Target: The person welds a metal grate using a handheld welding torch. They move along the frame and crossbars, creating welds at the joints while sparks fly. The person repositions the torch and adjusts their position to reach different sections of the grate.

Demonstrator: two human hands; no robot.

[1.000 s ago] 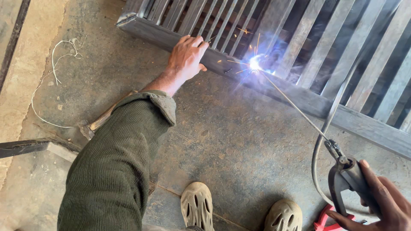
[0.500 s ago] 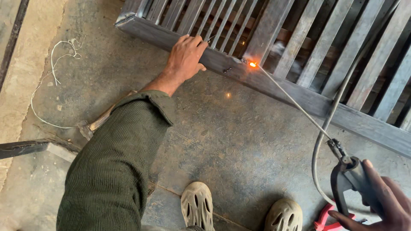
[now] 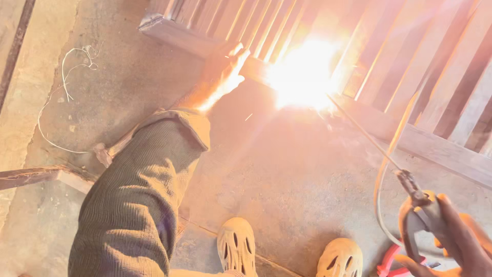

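Observation:
My left hand (image 3: 225, 72), in a green knitted sleeve, lies flat on the bottom rail of a metal gate frame (image 3: 169, 28) lying on the concrete. My right hand (image 3: 456, 241) at the lower right grips an electrode holder (image 3: 423, 218). A long thin welding rod (image 3: 364, 133) runs from the holder up-left to the rail. A bright orange-white arc flare (image 3: 302, 77) burns at the rod's tip, just right of my left hand, washing out the bars around it.
A cable (image 3: 382, 190) loops from the holder down to the floor. My two beige perforated shoes (image 3: 236, 246) stand at the bottom edge. A loose white wire (image 3: 64, 77) lies at the left, and a metal bar (image 3: 31, 177) juts in from the left edge.
The arc went from a blue-white flash to a small glowing spot, and now flares into a large orange glow. Both hands have stayed in place.

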